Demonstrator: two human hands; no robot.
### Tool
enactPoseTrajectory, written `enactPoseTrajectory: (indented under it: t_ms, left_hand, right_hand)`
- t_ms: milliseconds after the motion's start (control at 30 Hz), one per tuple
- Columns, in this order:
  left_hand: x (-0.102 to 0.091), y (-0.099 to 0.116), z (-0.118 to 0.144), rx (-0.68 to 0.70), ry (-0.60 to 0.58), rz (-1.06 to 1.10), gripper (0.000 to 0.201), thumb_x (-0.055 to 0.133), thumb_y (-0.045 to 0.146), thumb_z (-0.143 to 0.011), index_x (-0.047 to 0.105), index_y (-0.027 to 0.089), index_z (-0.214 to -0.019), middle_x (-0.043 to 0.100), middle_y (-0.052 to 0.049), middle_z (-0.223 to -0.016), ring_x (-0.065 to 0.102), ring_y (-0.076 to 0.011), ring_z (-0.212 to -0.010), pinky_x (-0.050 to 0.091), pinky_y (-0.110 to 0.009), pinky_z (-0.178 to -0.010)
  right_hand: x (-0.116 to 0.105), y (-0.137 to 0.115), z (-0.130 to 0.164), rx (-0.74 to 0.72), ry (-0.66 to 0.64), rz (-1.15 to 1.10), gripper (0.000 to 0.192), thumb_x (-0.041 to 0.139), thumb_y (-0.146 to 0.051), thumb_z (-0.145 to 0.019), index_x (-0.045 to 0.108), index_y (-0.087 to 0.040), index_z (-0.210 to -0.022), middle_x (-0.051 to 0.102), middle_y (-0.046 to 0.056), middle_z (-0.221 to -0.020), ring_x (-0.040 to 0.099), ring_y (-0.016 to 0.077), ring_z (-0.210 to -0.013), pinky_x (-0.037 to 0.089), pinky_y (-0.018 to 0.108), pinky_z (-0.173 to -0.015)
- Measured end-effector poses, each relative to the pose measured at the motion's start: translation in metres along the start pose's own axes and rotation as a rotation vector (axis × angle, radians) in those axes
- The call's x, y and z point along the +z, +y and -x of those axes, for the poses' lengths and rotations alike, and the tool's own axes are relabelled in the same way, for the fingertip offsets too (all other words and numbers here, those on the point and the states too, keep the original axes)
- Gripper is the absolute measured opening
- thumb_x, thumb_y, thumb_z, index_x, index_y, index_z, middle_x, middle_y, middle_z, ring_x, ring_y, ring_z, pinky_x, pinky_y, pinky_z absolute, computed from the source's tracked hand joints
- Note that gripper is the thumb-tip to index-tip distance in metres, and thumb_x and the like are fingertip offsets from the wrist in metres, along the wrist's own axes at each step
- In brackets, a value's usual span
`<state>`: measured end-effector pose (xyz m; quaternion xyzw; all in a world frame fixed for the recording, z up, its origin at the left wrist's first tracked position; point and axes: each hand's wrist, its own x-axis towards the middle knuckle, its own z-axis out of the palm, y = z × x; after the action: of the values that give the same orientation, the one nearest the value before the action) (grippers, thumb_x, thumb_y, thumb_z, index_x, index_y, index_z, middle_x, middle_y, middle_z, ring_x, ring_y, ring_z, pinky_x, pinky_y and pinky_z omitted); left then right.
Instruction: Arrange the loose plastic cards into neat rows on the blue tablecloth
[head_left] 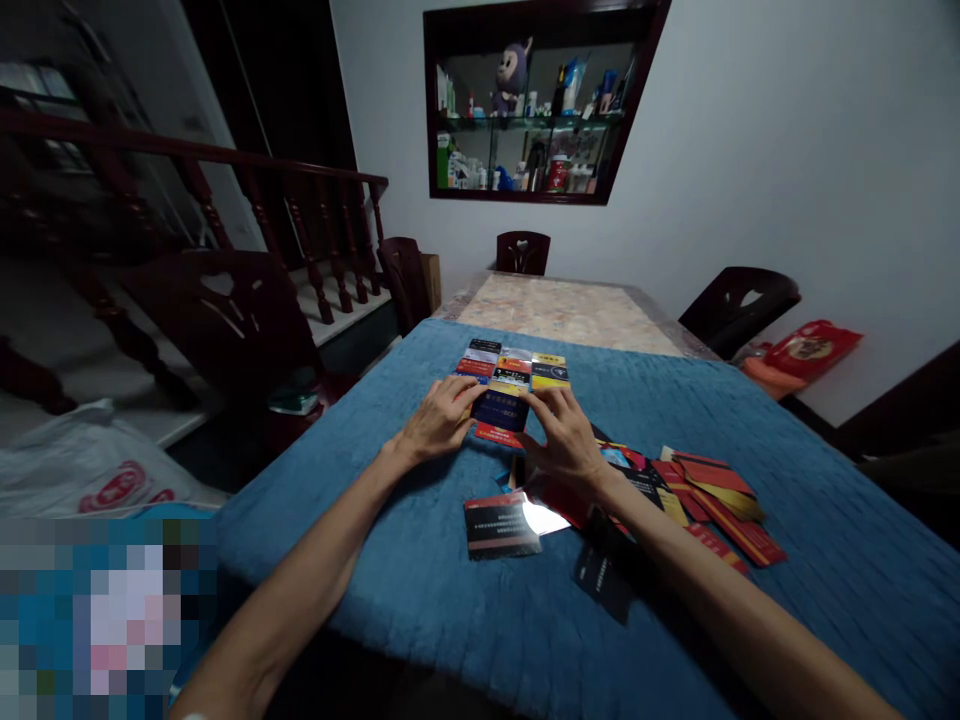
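Pinching the dark blue card [499,411] at 9 and 3 o'clock, left hand [442,415] and right hand [566,432] seemingly balance it squarely.

Pale, plain wall [750,150] across upper right; light dim, upper left of frame darkest. Dark-framed recessed cabinet [517,198] at upper centre, glass shelf [463,123] across it. Reddish-brown balustrade [259,165] with turned balusters along left side. Tabletop [555,300] marbled at far end, blue cloth [390,400] over near part. Dark chairs [538,250], cut-out backs, at centre, left and right.
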<state>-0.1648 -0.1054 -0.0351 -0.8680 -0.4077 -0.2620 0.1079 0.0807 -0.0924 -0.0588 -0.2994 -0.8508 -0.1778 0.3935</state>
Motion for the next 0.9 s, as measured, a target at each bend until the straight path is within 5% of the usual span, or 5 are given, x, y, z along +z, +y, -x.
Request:
enactPoseTrajectory:
  t_ms: [400, 900]
  left_hand:
    - [-0.013, -0.043, -0.033, 0.002, -0.111, -0.104, 0.053, 0.055, 0.014, -0.086, 0.047, 0.013, -0.138, 0.053, -0.018, -0.137, 0.051, -0.0304, -0.123, 0.045, -0.046, -0.101]
    - [0.036, -0.108, -0.055, -0.114, -0.167, 0.083, 0.043, 0.058, 0.012, -0.080, 0.060, 0.014, -0.123, 0.058, -0.013, -0.123, 0.056, -0.0272, -0.116, 0.048, -0.042, -0.104]
  right_hand:
    - [0.021, 0.030, -0.047, 0.057, -0.168, -0.075, 0.047, 0.058, -0.041, -0.089, 0.055, -0.016, -0.129, 0.054, 0.016, -0.115, 0.047, 0.0314, -0.106, 0.045, 0.047, -0.093]
    - [0.083, 0.052, -0.080, 0.306, -0.524, -0.030, 0.049, 0.067, -0.037, -0.084, 0.058, -0.017, -0.128, 0.055, 0.013, -0.125, 0.046, 0.0292, -0.115, 0.042, 0.039, -0.097]
